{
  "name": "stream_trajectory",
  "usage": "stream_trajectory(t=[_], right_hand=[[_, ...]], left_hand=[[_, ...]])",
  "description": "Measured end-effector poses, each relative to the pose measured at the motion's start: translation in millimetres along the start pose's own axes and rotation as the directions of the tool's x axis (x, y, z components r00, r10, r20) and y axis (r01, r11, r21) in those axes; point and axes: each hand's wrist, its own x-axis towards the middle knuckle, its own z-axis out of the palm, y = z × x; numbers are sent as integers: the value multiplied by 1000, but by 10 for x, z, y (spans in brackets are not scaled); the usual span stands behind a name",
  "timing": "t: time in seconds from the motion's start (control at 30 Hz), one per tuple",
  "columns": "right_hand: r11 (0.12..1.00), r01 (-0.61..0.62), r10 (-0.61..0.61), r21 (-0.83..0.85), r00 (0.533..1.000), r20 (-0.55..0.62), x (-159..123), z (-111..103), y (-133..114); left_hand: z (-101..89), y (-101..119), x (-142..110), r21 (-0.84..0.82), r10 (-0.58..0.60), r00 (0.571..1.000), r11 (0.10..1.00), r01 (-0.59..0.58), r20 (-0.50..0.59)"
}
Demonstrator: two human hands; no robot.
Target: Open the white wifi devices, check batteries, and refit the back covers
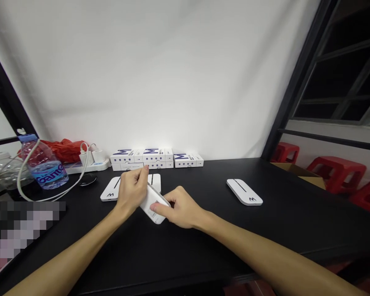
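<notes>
The white device point(154, 206) is held tilted above the desk point(200, 259), between the back and front edges and left of centre, its labelled face turned up. The left hand point(132, 190) curls its fingers around the upper left end, thumb uppermost; the fingertips are hidden. The right hand point(182, 209) pinches the lower right edge, thumb flat on the face and fingers behind.

Handling: the shell appears stiff, light and smooth, so it may slip; a drop could crack it. Take hold by the long rounded edges, keeping pressure off the flat faces.

Just beyond the hands, two similar devices lie on the desk: the left device point(109, 190) and the middle device point(156, 181), partly hidden. The right device point(244, 192) lies well apart, toward the right edge. White boxes point(142, 159) line the back edge, near the wall point(185, 90).

Clearance: the bare surface along the front edge and between the hands and the right device gives the most room. The back left corner is tight: a bottle point(47, 166), a power strip point(94, 165) and a looped cable point(68, 190) crowd it.
</notes>
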Motion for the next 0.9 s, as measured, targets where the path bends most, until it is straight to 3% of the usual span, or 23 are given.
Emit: stream_trajectory(t=[0.17, 0.33, 0.6, 0.77, 0.9], right_hand=[[997, -58, 56, 48, 998, 43, -18, 51, -95], [994, -100, 98, 50, 995, 27, -1, 35, -79], [990, -90, 92, 107, 996, -16, -10, 20, -83], [989, -62, 65, 136, 998, -16, -1, 39, -42], [952, -26, 30, 306, 1000, -8, 27, 66, 18]], left_hand=[[9, -81, 21, -78, -132, 991, 988, 130, -17], [48, -135, 35, -219, -69, 997, 974, 64, -19], [29, -106, 66, -74, -93, 996, 993, 93, 0], [44, -137, 69, -126, -132, 991, 983, 131, 3], [69, -90, 8, -119, -81, 997, 990, 81, 3]])
